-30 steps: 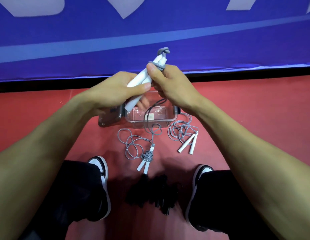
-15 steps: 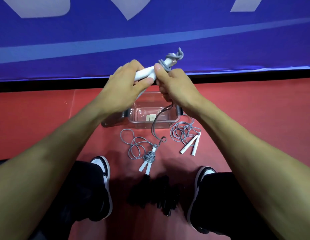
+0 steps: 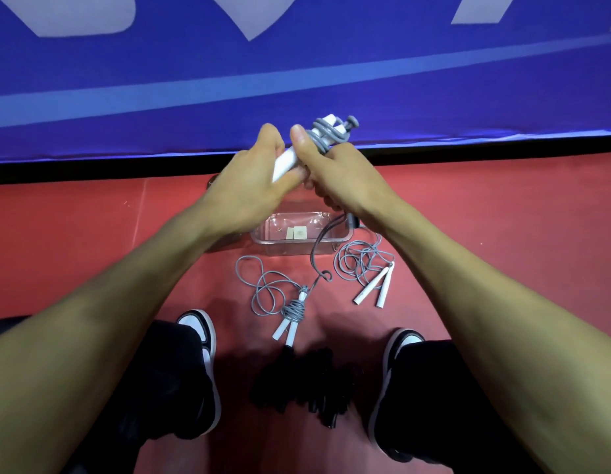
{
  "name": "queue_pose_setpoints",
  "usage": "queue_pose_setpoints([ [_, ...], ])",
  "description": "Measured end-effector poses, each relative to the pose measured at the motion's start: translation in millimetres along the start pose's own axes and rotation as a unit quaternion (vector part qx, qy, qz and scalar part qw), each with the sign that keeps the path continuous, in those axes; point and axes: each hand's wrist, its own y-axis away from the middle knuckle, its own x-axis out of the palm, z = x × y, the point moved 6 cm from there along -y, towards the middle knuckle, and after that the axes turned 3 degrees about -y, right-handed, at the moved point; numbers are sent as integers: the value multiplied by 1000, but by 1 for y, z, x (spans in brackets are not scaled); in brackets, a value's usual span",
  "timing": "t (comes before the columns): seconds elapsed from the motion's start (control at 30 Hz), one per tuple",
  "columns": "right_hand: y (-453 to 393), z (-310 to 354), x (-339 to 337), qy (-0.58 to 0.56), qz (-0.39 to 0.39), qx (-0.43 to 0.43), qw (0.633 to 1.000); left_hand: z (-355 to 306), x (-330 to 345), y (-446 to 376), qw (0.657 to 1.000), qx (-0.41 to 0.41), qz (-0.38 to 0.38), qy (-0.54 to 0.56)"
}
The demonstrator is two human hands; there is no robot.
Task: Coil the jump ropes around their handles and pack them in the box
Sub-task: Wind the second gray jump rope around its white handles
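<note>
Red floor below a blue banner. Held rope handles point(image 3: 290, 159), at 12 o'clock, carry few turns; left hand point(image 3: 252, 186) grips them, right hand point(image 3: 334, 172) pinches the cord. Box point(image 3: 297, 248) holds none; two ropes point(image 3: 290, 309) point(image 3: 365, 271) lie uncoiled at 6 o'clock.

Red floor point(image 3: 92, 254) down there, and the clear plastic box point(image 3: 297, 242) sits on it, my landmark. Just in front of the box to its right, a loose grey rope with two white handles point(image 3: 369, 278). In front and a touch left, a half-coiled rope point(image 3: 287, 302), handles together. Farther back from the box, a dark heap point(image 3: 304, 388) between two black-and-white shoes point(image 3: 201, 336).
</note>
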Motion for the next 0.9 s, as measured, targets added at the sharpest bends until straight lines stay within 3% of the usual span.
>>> queue_pose_setpoints([
  [0.13,-3,-1,1,-75,10,11,997,1,10,-1,996,-17,49,66],
  [0.3,-2,-2,-6,-51,0,14,999,0,5,-3,990,2,62,127],
  [0.47,1,0,-6,59,-16,6,998,5,-1,-7,998,12,17,66],
  [0.67,1,-2,3,100,20,-12,995,6,-7,-2,998,-1,-66,5],
  [0.77,2,1,10,118,48,-36,991,5,-2,-3,999,4,-40,-34],
  [0.9,3,5,12,138,50,-58,988,6,6,-1,998,-14,28,46],
])
